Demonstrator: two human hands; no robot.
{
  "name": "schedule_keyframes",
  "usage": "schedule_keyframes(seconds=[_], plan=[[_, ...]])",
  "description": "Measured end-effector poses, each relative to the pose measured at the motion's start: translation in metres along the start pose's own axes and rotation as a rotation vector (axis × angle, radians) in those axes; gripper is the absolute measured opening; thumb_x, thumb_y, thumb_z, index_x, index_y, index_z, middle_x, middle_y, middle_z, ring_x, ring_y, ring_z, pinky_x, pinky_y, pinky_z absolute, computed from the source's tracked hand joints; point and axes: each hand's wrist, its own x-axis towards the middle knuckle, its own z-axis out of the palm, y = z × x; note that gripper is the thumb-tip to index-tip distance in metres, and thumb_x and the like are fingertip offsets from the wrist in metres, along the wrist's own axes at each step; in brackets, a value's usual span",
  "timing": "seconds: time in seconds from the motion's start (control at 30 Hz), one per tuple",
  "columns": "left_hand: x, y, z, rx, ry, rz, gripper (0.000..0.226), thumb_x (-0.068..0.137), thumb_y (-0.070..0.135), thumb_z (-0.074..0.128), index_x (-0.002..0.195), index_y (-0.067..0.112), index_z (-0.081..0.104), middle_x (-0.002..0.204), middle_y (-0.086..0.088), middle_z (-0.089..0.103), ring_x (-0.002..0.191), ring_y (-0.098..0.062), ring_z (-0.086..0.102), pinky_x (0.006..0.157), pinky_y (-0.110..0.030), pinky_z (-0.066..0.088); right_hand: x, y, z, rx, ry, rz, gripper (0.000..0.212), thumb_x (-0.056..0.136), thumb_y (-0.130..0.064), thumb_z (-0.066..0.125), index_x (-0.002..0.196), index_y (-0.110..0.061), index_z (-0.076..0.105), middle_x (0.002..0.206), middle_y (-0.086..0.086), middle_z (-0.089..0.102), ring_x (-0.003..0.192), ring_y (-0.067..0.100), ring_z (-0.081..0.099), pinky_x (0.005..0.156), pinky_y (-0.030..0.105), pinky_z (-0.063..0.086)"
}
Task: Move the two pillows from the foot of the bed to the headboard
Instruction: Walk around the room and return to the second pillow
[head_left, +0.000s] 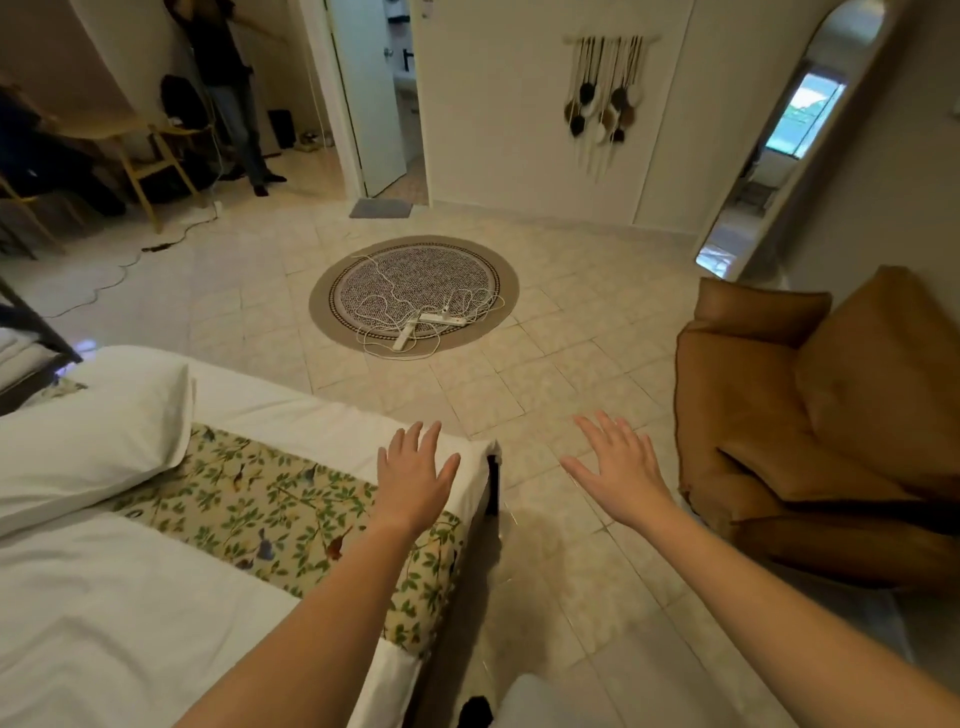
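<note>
At 9 o'clock, one pillow (88, 441) is seen on the bed (104, 623), beside the runner (270, 509); the second is not seen. Both hands are spread, nothing held: left hand (415, 475) at 6, right hand (615, 467) at 5. Likely no pillow moved yet.

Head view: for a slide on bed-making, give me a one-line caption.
Open left hand over the floral runner, open right hand over the tiled floor, a white pillow lying on the bed.

The bed (104, 623) has a white sheet, and a leafy bird-print runner (270, 499) crosses it. A white pillow (88, 436) lies on the runner's edge. The tiled floor (545, 374) carries a round rug (332, 301).
</note>
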Motion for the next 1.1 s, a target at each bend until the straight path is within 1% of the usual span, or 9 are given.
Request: schedule_keyframes(seconds=[0.13, 0.37, 0.47, 0.57, 0.7, 0.87, 1.1], plan=[[0.051, -0.006, 0.004, 0.007, -0.019, 0.053, 0.067, 0.101, 0.063, 0.024, 0.161, 0.032, 0.021, 0.169, -0.001, 0.018, 0.157, -0.028, 0.007, 0.126, -0.054, 0.010, 0.036, 0.002, 0.005, 0.002, 0.015, 0.058, 0.079, 0.091, -0.081, 0.023, 0.159, -0.043, 0.010, 0.170, -0.004, 0.006, 0.155, 0.022, 0.000, 0.124, 0.051, 0.001], [0.118, -0.001, 0.020, 0.025, -0.078, 0.106, 0.067, 0.101, 0.063, 0.023, 0.160, 0.033, 0.021, 0.169, 0.000, 0.019, 0.158, -0.028, 0.006, 0.126, -0.054, 0.009, 0.084, 0.008, 0.014, 0.024, -0.015, 0.116, 0.077, 0.093, -0.079, 0.023, 0.159, -0.044, 0.007, 0.170, -0.007, 0.000, 0.155, 0.023, -0.002, 0.124, 0.051, 0.000], [0.149, 0.005, 0.028, 0.029, -0.099, 0.097, 0.067, 0.101, 0.063, 0.024, 0.160, 0.033, 0.020, 0.169, -0.001, 0.019, 0.158, -0.028, 0.006, 0.126, -0.054, 0.009, 0.111, 0.018, 0.013, 0.021, -0.028, 0.123, 0.076, 0.094, -0.078, 0.024, 0.159, -0.043, 0.008, 0.170, -0.005, 0.001, 0.155, 0.023, -0.001, 0.124, 0.051, 0.001], [0.180, 0.015, 0.036, 0.026, -0.098, 0.073, 0.067, 0.101, 0.063, 0.025, 0.161, 0.033, 0.020, 0.169, -0.001, 0.019, 0.158, -0.029, 0.006, 0.126, -0.054, 0.008, 0.147, 0.033, 0.010, 0.037, -0.029, 0.126, 0.075, 0.094, -0.077, 0.026, 0.159, -0.043, 0.009, 0.170, -0.004, 0.004, 0.155, 0.023, -0.001, 0.124, 0.051, 0.001], [0.227, 0.032, 0.046, 0.044, -0.083, 0.035, 0.066, 0.103, 0.061, 0.026, 0.161, 0.032, 0.020, 0.169, -0.002, 0.020, 0.157, -0.030, 0.008, 0.126, -0.054, 0.009, 0.207, 0.055, 0.005, 0.046, -0.048, 0.080, 0.075, 0.095, -0.076, 0.027, 0.159, -0.042, 0.008, 0.170, -0.003, 0.004, 0.155, 0.021, -0.002, 0.124, 0.050, 0.000], [0.282, 0.059, 0.061, 0.034, -0.052, -0.073, 0.065, 0.103, 0.059, 0.028, 0.161, 0.030, 0.023, 0.169, -0.002, 0.021, 0.157, -0.031, 0.011, 0.125, -0.053, 0.013, 0.290, 0.085, -0.008, 0.061, -0.097, 0.017, 0.076, 0.094, -0.076, 0.028, 0.159, -0.043, 0.009, 0.170, -0.006, 0.002, 0.155, 0.021, -0.004, 0.124, 0.050, -0.002], [0.356, 0.096, 0.082, 0.000, 0.017, -0.239, 0.063, 0.103, 0.058, 0.031, 0.159, 0.028, 0.029, 0.167, -0.004, 0.025, 0.155, -0.032, 0.016, 0.124, -0.053, 0.017, 0.410, 0.120, -0.025, 0.020, -0.154, -0.133, 0.076, 0.092, -0.078, 0.025, 0.158, -0.045, 0.008, 0.170, -0.005, 0.003, 0.155, 0.019, -0.005, 0.124, 0.049, -0.003]])
